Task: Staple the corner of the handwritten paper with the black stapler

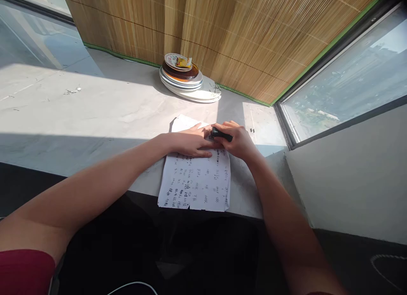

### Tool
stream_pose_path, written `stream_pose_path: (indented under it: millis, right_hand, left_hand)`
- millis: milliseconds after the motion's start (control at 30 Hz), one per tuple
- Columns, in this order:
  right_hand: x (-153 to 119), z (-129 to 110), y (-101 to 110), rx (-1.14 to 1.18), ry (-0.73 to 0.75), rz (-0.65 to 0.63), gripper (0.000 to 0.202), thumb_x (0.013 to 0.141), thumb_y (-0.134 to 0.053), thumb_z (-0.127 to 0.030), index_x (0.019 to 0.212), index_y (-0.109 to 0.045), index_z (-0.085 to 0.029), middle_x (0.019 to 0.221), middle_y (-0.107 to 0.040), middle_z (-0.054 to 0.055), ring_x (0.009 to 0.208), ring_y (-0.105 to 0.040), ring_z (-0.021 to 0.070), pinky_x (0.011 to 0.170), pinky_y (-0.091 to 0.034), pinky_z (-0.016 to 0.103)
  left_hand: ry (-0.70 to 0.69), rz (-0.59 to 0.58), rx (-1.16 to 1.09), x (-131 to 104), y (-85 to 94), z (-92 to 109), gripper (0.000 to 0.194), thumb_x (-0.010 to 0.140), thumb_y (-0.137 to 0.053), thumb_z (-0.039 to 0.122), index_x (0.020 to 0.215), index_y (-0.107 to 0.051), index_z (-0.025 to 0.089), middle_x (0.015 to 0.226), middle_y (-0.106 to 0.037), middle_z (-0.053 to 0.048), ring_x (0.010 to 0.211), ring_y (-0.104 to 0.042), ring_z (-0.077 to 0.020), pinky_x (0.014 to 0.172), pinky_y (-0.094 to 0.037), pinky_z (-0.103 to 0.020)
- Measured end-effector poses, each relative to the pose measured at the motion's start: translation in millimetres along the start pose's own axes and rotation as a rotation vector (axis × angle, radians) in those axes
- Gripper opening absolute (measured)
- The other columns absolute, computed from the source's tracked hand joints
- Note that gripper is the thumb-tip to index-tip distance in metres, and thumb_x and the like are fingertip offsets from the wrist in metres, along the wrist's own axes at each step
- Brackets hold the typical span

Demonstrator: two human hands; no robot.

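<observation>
Up close in the head view, a sheet of paper (pixel 197 180) covered with dark handwritten marks lies on a grey ledge (pixel 79 108), its near edge hanging a little over the ledge's front. The left hand (pixel 190 142) lies flat on the upper part of the paper, fingers stretched out and together, pressing it down. Just beside it, touching at the fingertips, the right hand (pixel 238 140) is closed around a black pen (pixel 221 135), which lies nearly level across the knuckles with its tip pointing toward the left hand; whether the tip touches the paper cannot be told. Both bare forearms reach in from the lower corners, and a bit of red sleeve (pixel 22 269) shows at the lower left. Farther back on the ledge, well apart from the hands, stands a stack of plates (pixel 186 81) with a small yellow scrap on the top one. Behind it hangs a bamboo blind (pixel 241 28) with a green edge, and a window (pixel 346 79) runs along the right. Sunlight falls across the far half of the ledge, while the near half lies in shade.
</observation>
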State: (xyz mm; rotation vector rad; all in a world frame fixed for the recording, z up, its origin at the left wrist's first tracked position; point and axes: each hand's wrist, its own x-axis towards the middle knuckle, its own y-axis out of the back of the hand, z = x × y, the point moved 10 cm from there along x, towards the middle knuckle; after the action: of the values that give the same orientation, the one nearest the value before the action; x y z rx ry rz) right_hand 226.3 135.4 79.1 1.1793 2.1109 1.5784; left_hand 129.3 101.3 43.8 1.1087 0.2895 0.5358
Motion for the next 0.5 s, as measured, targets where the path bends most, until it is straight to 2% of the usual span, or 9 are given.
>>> stream_pose_path:
  millis: [333,500]
  right_hand:
    - [1.1,-3.3,-4.7,-0.099,0.012,-0.034,0.033,0.100,-0.063,-0.026,0.129,-0.075,-0.037,0.100,-0.071,0.005,0.095,-0.058,0.0294,0.086,-0.045,0.046]
    - [3.2,-13.8,-13.5,-0.230,0.036,-0.077,0.031,0.101,-0.060,-0.019,0.123,-0.075,-0.034,0.103,-0.072,0.006,0.100,-0.058,0.0318,0.087,-0.039,0.047]
  left_hand:
    - [0.002,-0.007,0.003,0.0,-2.1,-1.0,0.052,0.106,-0.055,0.057,0.152,-0.068,0.038,0.145,-0.071,-0.010,0.150,-0.047,-0.0412,0.133,-0.022,-0.067]
    - [-0.010,0.008,-0.047,0.5,-3.1,-1.9,0.046,0.105,-0.058,0.056,0.145,-0.073,0.039,0.151,-0.069,-0.006,0.156,-0.041,-0.0393,0.136,-0.015,-0.066]
